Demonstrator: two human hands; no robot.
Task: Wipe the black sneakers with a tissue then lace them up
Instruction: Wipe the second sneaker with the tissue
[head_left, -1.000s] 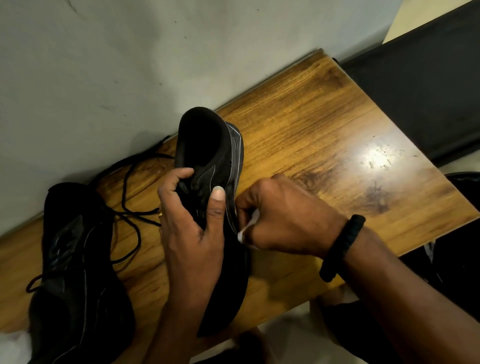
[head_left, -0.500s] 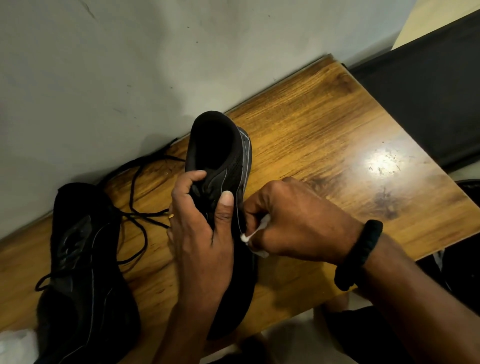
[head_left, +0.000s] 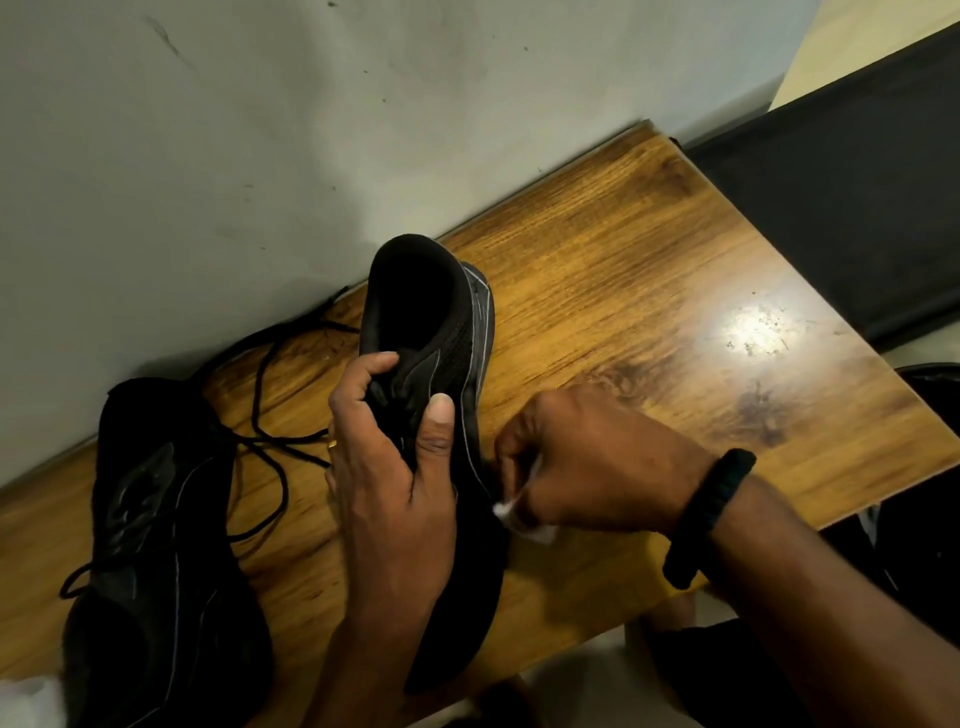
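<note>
While the second sneaker (head_left: 156, 545) lies at lower left (laces (head_left: 270, 415) trailing loose), the left hand (head_left: 395, 493) grips the centre sneaker (head_left: 447, 322) over the wooden table (head_left: 649, 291), and the right hand (head_left: 587, 467), centre-right, pinches a tissue (head_left: 506, 506) against its side.

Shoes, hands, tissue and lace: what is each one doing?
held sneaker, gripped, tissue at its side
left hand, grips the held sneaker
right hand, pinches the tissue
tissue, crumpled, against the sneaker's edge
other sneaker, lying on the table, untouched
shoelace, loose on the table
</note>
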